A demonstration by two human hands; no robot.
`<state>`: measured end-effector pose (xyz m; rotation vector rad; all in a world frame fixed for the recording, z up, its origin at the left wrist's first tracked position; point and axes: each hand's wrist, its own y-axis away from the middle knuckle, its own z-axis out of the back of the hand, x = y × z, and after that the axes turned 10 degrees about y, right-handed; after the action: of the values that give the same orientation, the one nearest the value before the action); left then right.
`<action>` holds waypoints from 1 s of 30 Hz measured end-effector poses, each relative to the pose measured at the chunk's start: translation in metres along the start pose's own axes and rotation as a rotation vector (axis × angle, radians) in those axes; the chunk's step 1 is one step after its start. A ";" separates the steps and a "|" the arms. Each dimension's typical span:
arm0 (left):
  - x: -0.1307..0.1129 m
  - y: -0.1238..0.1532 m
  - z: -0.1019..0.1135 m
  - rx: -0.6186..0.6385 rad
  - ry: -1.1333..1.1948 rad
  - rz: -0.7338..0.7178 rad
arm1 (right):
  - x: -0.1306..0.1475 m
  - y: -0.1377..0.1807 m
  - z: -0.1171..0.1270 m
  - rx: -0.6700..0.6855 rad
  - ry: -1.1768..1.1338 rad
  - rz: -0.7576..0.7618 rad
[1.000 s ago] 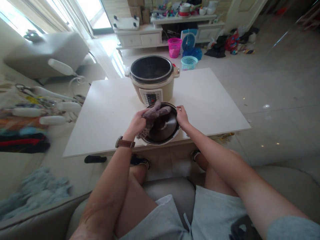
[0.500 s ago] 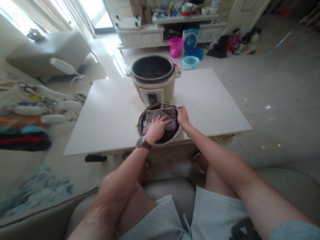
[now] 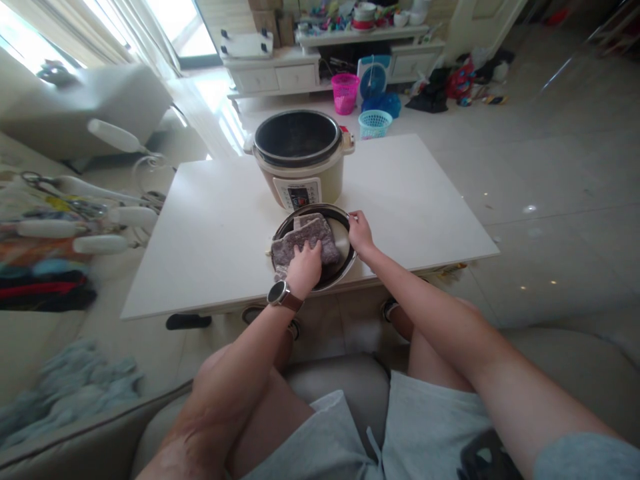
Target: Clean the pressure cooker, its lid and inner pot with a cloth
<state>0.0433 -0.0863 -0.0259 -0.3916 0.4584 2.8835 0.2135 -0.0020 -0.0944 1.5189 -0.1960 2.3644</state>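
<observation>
A round metal pot lid (image 3: pixel 344 235) lies at the near edge of the white table (image 3: pixel 210 233). A purplish-grey cloth (image 3: pixel 305 241) is spread over the lid's left half. My left hand (image 3: pixel 304 267), with a watch on the wrist, presses down on the cloth with its fingers curled onto it. My right hand (image 3: pixel 359 231) grips the lid's right rim. Just behind the lid stands a beige electric pressure cooker (image 3: pixel 299 159), open, showing its dark inner pot.
A drying rack with white bars (image 3: pixel 95 220) and clothes stands left of the table. Pink (image 3: pixel 345 93) and teal (image 3: pixel 375 123) baskets sit on the floor beyond. A white cabinet (image 3: pixel 280 73) lines the far wall. I sit on a grey sofa (image 3: pixel 345 387).
My left hand brought the bunched cloth down flat onto the lid, then slid it toward the lid's left side. My right hand stayed on the rim.
</observation>
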 end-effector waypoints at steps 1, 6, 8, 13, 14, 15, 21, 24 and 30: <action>-0.005 0.005 0.002 0.014 -0.029 0.003 | 0.001 0.000 0.000 0.000 0.004 0.001; -0.016 0.017 0.009 0.074 -0.072 -0.054 | 0.003 0.001 0.002 0.009 0.017 0.023; -0.013 0.016 0.010 0.078 -0.044 -0.123 | 0.001 0.000 0.001 0.013 0.017 0.023; -0.001 0.005 0.008 -0.010 0.179 -0.200 | -0.005 -0.003 0.000 -0.010 0.003 0.040; 0.001 0.002 0.008 -0.045 0.249 -0.194 | -0.006 -0.003 0.000 -0.010 0.005 0.051; 0.002 -0.001 0.008 -0.085 0.317 -0.191 | -0.006 -0.003 0.000 -0.007 0.009 0.060; 0.002 -0.015 0.007 -0.067 0.307 -0.246 | -0.006 -0.002 -0.001 -0.010 0.002 0.054; 0.010 -0.016 0.007 0.062 0.221 -0.312 | -0.006 -0.002 0.000 -0.015 0.009 0.004; 0.056 -0.019 0.013 0.161 0.092 -0.337 | -0.006 -0.003 0.003 0.010 -0.014 0.011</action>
<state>-0.0080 -0.0559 -0.0349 -0.5210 0.5741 2.4927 0.2191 -0.0011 -0.0991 1.5429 -0.1967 2.3669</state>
